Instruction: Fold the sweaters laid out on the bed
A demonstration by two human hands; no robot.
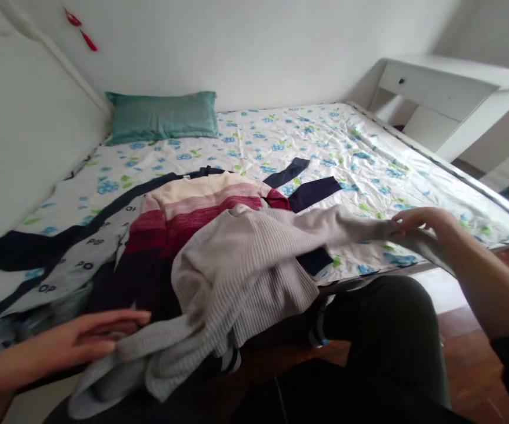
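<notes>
A light grey ribbed sweater (245, 265) lies spread at the bed's near edge, its lower part hanging over my lap. My right hand (431, 227) is closed on the cuff of one sleeve, which is drawn out to the right. At lower left, my left hand (90, 338) has its fingers stretched out beside the other sleeve, with the thumb close to or touching the fabric. That sleeve droops in a loop near my leg. Beneath the grey sweater is a striped sweater (183, 206) in cream, pink, maroon and dark purple.
Further left lies a grey and navy top (90, 241) with printed letters. All the clothes rest on a bed with a blue-flowered sheet (276, 138). A green pillow (161, 118) lies against the wall. A white desk (443, 94) stands right of the bed.
</notes>
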